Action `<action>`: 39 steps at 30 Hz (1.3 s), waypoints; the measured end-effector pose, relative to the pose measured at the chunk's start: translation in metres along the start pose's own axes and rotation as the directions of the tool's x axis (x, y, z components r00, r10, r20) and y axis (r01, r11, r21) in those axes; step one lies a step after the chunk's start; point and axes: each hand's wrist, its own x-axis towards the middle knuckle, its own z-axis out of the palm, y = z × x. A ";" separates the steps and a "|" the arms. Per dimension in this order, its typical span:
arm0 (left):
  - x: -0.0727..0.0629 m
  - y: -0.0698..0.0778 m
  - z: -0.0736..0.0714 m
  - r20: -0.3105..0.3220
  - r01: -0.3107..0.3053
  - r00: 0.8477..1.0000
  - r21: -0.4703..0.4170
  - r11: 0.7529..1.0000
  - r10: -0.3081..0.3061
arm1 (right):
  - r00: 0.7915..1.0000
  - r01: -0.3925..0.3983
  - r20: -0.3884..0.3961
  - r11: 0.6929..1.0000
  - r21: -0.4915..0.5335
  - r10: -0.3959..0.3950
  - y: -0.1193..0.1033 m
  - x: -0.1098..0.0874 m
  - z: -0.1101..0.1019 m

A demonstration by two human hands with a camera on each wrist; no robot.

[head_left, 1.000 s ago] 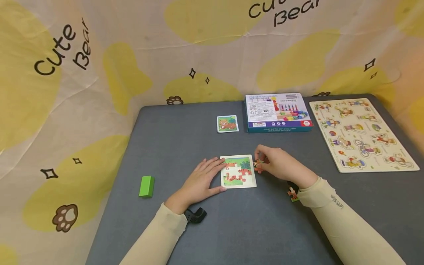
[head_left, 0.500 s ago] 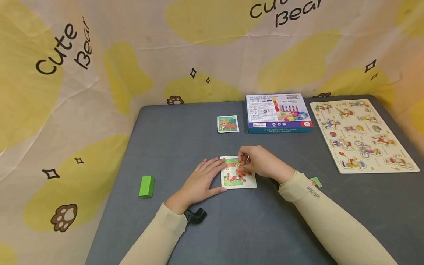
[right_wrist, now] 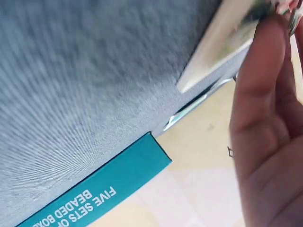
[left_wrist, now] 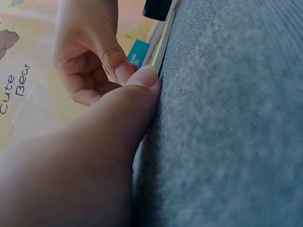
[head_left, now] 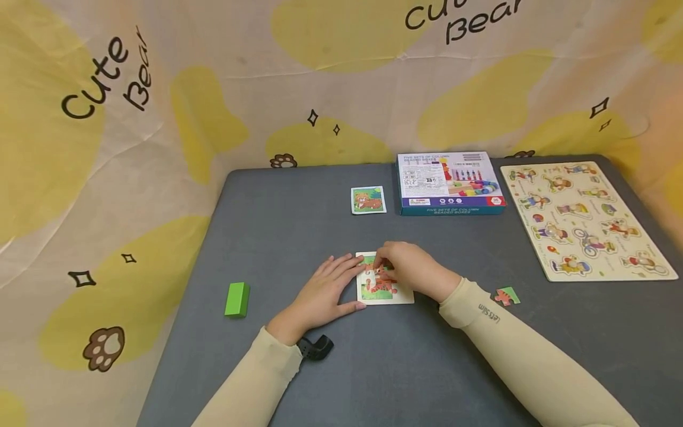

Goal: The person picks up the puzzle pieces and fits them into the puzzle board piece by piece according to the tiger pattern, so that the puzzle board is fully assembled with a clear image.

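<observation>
A small tiger jigsaw puzzle in a white-rimmed tray (head_left: pixel 402 299) lies at mid-table in the head view. My left hand (head_left: pixel 320 293) rests on the tray's left side with fingers extended, and its thumb (left_wrist: pixel 142 78) touches the near edge. Over the tray, my right hand (head_left: pixel 418 270) pinches an orange jigsaw piece (head_left: pixel 382 273) with thumb and fingertips. That hand covers the tray's upper right part, so how the piece sits there cannot be told. Another jigsaw piece (head_left: pixel 506 296), red and green, lies on the table beside the right sleeve.
A picture card (head_left: pixel 368 200) lies behind the tray, left of a flat toy box (head_left: pixel 450 184). A large figure-puzzle board (head_left: pixel 587 222) lies at the right. Far left stands a green block (head_left: pixel 236 299). Printed cloth (head_left: pixel 341 77) hangs behind the table.
My right hand has carried the jigsaw piece leftward from beside the tray to over it. The red and green piece has come out from under the right wrist's cover. The left hand stays put.
</observation>
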 end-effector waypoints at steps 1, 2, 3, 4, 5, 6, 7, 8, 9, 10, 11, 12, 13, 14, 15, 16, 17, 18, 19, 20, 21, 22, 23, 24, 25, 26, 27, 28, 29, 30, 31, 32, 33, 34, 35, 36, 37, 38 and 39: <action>0.000 0.000 0.000 0.001 0.000 1.000 0.002 1.000 0.000 | 1.000 0.002 -0.012 1.000 -0.023 -0.002 -0.001 -0.001 0.001; 0.000 0.000 0.000 0.001 -0.001 1.000 0.002 1.000 0.001 | 1.000 0.000 -0.024 0.999 -0.044 -0.001 -0.002 -0.003 0.002; 0.000 0.000 0.000 0.001 0.000 1.000 0.004 1.000 0.000 | 0.999 -0.004 -0.039 0.998 -0.064 0.002 -0.003 -0.004 0.003; 0.000 0.000 0.000 0.000 -0.002 1.000 0.004 1.000 0.002 | 0.998 -0.006 -0.057 0.996 -0.087 0.001 -0.005 -0.006 0.005; 0.000 0.000 0.000 -0.006 -0.006 1.000 0.004 1.000 0.006 | 0.997 -0.008 -0.075 0.993 -0.116 -0.001 -0.006 -0.009 0.006; 0.000 0.000 0.000 -0.005 -0.005 1.000 0.005 1.000 0.005 | 0.996 -0.009 -0.092 0.989 -0.150 -0.005 -0.008 -0.011 0.008; 0.000 0.000 0.000 -0.008 -0.008 1.000 0.006 1.000 0.008 | 0.994 -0.004 -0.107 0.980 -0.196 -0.018 -0.010 -0.015 0.010; 0.000 0.000 0.000 -0.011 -0.011 1.000 0.009 1.000 0.011 | 0.992 0.003 -0.120 0.968 -0.252 -0.034 -0.012 -0.018 0.012; 0.001 0.000 0.000 -0.012 -0.013 1.000 0.011 1.000 0.013 | 0.990 0.012 -0.132 0.951 -0.308 -0.055 -0.014 -0.022 0.015; 0.001 0.000 0.000 -0.016 -0.018 1.000 0.012 1.000 0.018 | 0.988 0.018 -0.139 0.934 -0.358 -0.073 -0.016 -0.025 0.018; 0.001 -0.001 0.000 -0.017 -0.019 1.000 0.015 1.000 0.019 | 0.986 0.025 -0.143 0.916 -0.401 -0.090 -0.018 -0.029 0.020; 0.001 -0.001 0.000 -0.014 -0.017 1.000 0.017 1.000 0.017 | 0.983 0.032 -0.148 0.898 -0.439 -0.108 -0.019 -0.032 0.023; 0.001 -0.001 0.000 -0.015 -0.017 1.000 0.019 1.000 0.018 | 0.980 0.037 -0.156 0.883 -0.468 -0.124 -0.020 -0.035 0.026; 0.001 -0.001 -0.001 -0.015 -0.016 1.000 0.022 1.000 0.017 | 0.977 0.040 -0.163 0.875 -0.483 -0.135 -0.021 -0.037 0.028; 0.001 -0.001 -0.001 -0.017 -0.016 1.000 0.023 1.000 0.017 | 0.975 0.042 -0.171 0.871 -0.490 -0.143 -0.022 -0.039 0.030; 0.001 -0.001 -0.001 -0.022 -0.018 1.000 0.020 1.000 0.019 | 0.973 0.040 -0.179 0.869 -0.494 -0.146 -0.023 -0.041 0.032; 0.001 -0.001 -0.001 -0.021 -0.015 1.000 0.022 1.000 0.016 | 0.970 0.040 -0.187 0.864 -0.501 -0.153 -0.023 -0.042 0.033; 0.001 -0.001 -0.002 -0.024 -0.015 1.000 0.022 1.000 0.015 | 0.968 0.040 -0.194 0.859 -0.510 -0.161 -0.023 -0.043 0.034; 0.001 -0.001 -0.002 -0.027 -0.015 1.000 0.021 1.000 0.016 | 0.966 0.041 -0.197 0.856 -0.516 -0.165 -0.023 -0.043 0.035; 0.001 -0.002 -0.002 -0.028 -0.015 0.999 0.020 1.000 0.015 | 0.967 0.041 -0.195 0.852 -0.521 -0.166 -0.023 -0.043 0.036; 0.001 -0.002 -0.002 -0.029 -0.014 0.999 0.019 1.000 0.015 | 0.967 0.040 -0.192 0.848 -0.529 -0.166 -0.023 -0.043 0.037; 0.001 -0.002 -0.002 -0.030 -0.014 0.999 0.017 1.000 0.014 | 0.968 0.040 -0.189 0.845 -0.533 -0.165 -0.023 -0.044 0.037; 0.001 -0.002 -0.002 -0.028 -0.011 1.000 0.019 1.000 0.012 | 0.969 0.039 -0.185 0.844 -0.536 -0.163 -0.023 -0.044 0.038; 0.001 -0.002 -0.002 -0.029 -0.012 1.000 0.017 1.000 0.012 | 0.970 0.038 -0.183 0.844 -0.535 -0.159 -0.024 -0.044 0.039; 0.001 -0.002 -0.001 -0.028 -0.011 1.000 0.016 1.000 0.011 | 0.971 0.034 -0.184 0.848 -0.529 -0.153 -0.024 -0.045 0.040; 0.001 -0.002 -0.001 -0.024 -0.009 1.000 0.018 1.000 0.009 | 0.973 0.026 -0.184 0.855 -0.518 -0.141 -0.024 -0.047 0.040; 0.000 -0.002 0.000 -0.022 -0.007 1.000 0.021 1.000 0.007 | 0.974 0.021 -0.185 0.864 -0.503 -0.131 -0.025 -0.049 0.040; 0.000 -0.002 0.000 -0.018 -0.004 1.000 0.022 1.000 0.004 | 0.976 0.016 -0.184 0.873 -0.487 -0.120 -0.025 -0.051 0.040; 0.000 -0.002 0.001 -0.014 0.000 1.000 0.026 1.000 0.000 | 0.977 0.014 -0.179 0.881 -0.473 -0.111 -0.025 -0.054 0.040; 0.000 -0.002 0.001 -0.013 0.001 1.000 0.028 1.000 -0.001 | 0.978 0.014 -0.179 0.889 -0.458 -0.107 -0.025 -0.057 0.039; 0.000 -0.001 0.001 -0.010 0.005 1.000 0.029 1.000 -0.004 | 0.979 0.009 -0.179 0.897 -0.441 -0.098 -0.026 -0.062 0.037; 0.000 -0.001 0.001 -0.008 0.005 1.000 0.030 1.000 -0.005 | 0.978 0.005 -0.189 0.904 -0.427 -0.094 -0.025 -0.066 0.035; -0.001 -0.001 0.001 -0.008 0.003 1.000 0.027 1.000 -0.003 | 0.975 -0.005 -0.205 0.908 -0.419 -0.089 -0.024 -0.071 0.032; -0.001 0.000 0.001 -0.007 0.001 1.000 0.025 1.000 -0.001 | 0.972 -0.019 -0.222 0.911 -0.413 -0.080 -0.022 -0.076 0.028; -0.001 0.000 0.001 -0.008 -0.003 1.000 0.021 1.000 0.003 | 0.968 -0.040 -0.243 0.913 -0.406 -0.066 -0.020 -0.081 0.024; -0.001 0.000 0.001 -0.010 -0.009 1.000 0.016 1.000 0.009 | 0.963 -0.067 -0.265 0.917 -0.392 -0.043 -0.017 -0.087 0.019; -0.001 0.000 0.001 -0.009 -0.010 1.000 0.013 1.000 0.010 | 0.959 -0.100 -0.282 0.920 -0.380 -0.012 -0.014 -0.092 0.014; -0.001 -0.001 0.001 -0.011 -0.014 1.000 0.012 1.000 0.014 | 0.956 -0.130 -0.294 0.920 -0.370 0.016 -0.010 -0.097 0.009; -0.001 -0.001 0.001 -0.011 -0.013 1.000 0.012 1.000 0.013 | 0.955 -0.163 -0.290 0.918 -0.362 0.056 -0.006 -0.102 0.003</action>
